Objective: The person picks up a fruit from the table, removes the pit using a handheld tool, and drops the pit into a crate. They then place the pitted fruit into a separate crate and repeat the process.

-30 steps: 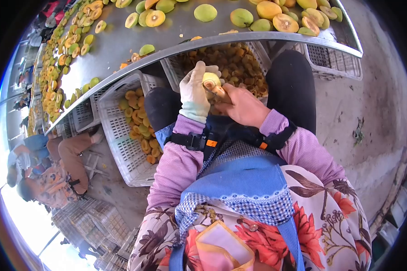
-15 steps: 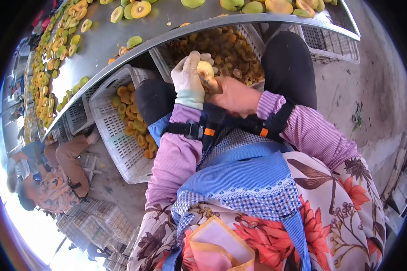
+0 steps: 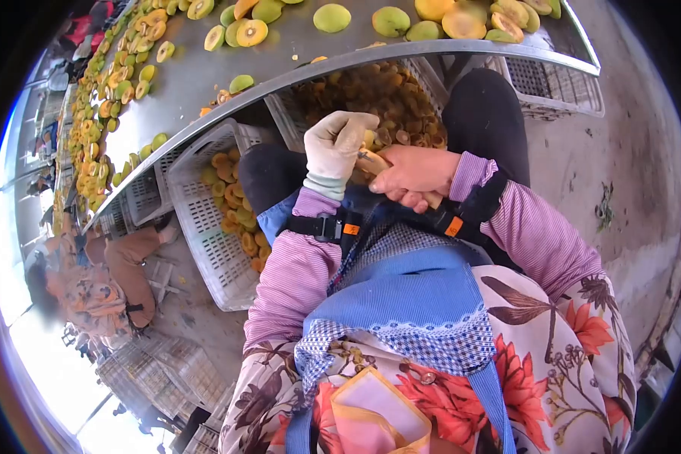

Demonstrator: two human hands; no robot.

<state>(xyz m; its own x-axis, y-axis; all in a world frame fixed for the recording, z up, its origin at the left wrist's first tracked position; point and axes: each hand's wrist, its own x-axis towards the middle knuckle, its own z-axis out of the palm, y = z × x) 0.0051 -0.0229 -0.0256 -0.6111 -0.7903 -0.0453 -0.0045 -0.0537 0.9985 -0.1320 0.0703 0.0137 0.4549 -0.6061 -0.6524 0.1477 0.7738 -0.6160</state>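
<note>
My left hand, in a whitish glove, has its fingers closed round a yellowish piece of fruit, mostly hidden by the fingers. Bare and wrapped round a wooden-handled tool, my right hand is just to the right of it. The tool's near end points at the fruit. Both hands are over my lap, above a crate of fruit pieces between my knees.
A metal table with halved green and orange fruit stretches across the top. A white crate of halves stands left of my knee, another crate under the table at right. A person sits at far left.
My left hand has turned, its fingers now pointing right over the fruit. My right hand has rolled, showing its curled fingers and the tool's handle end. The view has shifted slightly.
</note>
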